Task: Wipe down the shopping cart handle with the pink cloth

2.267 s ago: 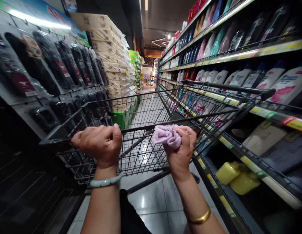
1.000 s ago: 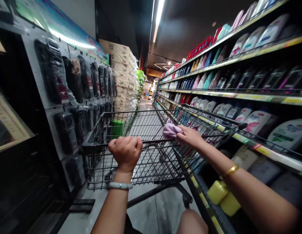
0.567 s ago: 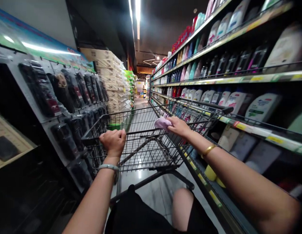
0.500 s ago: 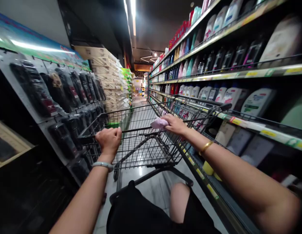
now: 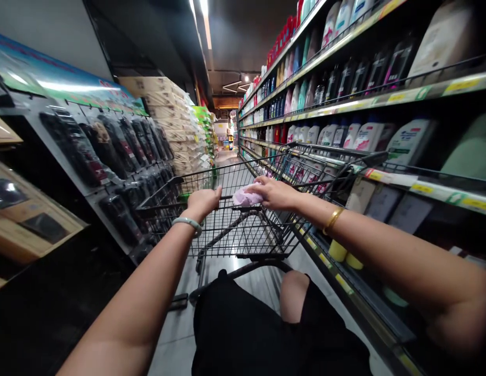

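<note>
A black wire shopping cart (image 5: 258,240) stands in front of my knees. My left hand (image 5: 203,203), with a pale bangle at its wrist, is closed round the cart's near top bar, its thumb sticking up. Under the fingers of my right hand (image 5: 275,193) is a crumpled lilac cloth (image 5: 246,196), pressed on the same bar to the right of my left hand. A gold bracelet circles the right wrist. Only bare wire mesh shows inside the basket.
Close on the right, shelves (image 5: 435,99) of shampoo bottles (image 5: 409,142) run along the aisle. Packaged dark goods hang on a rack (image 5: 121,151) at left, with stacked cartons (image 5: 160,125) beyond. A wooden display case (image 5: 35,219) juts in at near left.
My left hand has slid right along the bar, nearer the cloth, and its thumb has lifted. The cloth and right hand have shifted slightly left. The view has turned a little.
</note>
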`<act>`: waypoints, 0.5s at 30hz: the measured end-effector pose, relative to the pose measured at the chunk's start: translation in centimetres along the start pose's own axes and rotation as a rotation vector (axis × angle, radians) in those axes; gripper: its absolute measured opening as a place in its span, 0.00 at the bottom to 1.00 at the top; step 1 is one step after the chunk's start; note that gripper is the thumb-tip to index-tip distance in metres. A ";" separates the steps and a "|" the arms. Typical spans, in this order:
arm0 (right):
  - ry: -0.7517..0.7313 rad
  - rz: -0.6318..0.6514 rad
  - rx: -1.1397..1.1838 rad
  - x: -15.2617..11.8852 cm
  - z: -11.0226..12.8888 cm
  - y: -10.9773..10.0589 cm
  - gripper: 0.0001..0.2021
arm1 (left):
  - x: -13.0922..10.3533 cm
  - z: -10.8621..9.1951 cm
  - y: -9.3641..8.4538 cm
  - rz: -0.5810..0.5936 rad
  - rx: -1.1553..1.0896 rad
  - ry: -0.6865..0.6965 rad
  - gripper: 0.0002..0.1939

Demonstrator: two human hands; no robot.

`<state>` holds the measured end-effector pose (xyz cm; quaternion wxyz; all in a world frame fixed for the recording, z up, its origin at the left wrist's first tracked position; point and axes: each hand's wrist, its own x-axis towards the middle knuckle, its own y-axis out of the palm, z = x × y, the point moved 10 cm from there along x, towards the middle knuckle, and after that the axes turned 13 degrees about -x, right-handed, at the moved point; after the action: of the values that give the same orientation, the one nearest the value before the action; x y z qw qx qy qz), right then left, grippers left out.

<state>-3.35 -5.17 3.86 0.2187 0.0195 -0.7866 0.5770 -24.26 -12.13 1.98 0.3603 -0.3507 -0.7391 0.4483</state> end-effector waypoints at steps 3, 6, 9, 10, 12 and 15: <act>0.057 0.014 -0.057 0.0 1.1 -0.8 0.31 | -0.6 0.4 0.9 0.082 -0.017 -0.019 0.43; 0.144 0.009 -0.030 1.6 3.2 -1.4 0.27 | -1.1 0.7 0.9 0.110 -0.015 -0.016 0.38; 0.144 -0.036 0.020 4.4 7.2 -1.8 0.19 | -1.2 1.1 0.8 0.129 0.014 -0.009 0.22; 0.140 -0.063 0.028 5.2 8.4 -2.0 0.16 | -1.2 1.3 0.7 0.133 0.024 -0.008 0.17; 0.135 -0.104 0.044 6.4 10.0 -2.5 0.15 | -1.1 1.7 0.6 0.135 0.030 -0.008 0.12; 0.087 -0.068 0.088 6.3 9.7 -2.3 0.24 | -1.3 1.9 0.6 0.141 0.005 -0.001 0.23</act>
<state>-11.51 -13.48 5.91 0.2708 0.0307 -0.7493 0.6036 -25.14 -13.80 0.55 0.3284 -0.4006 -0.7116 0.4746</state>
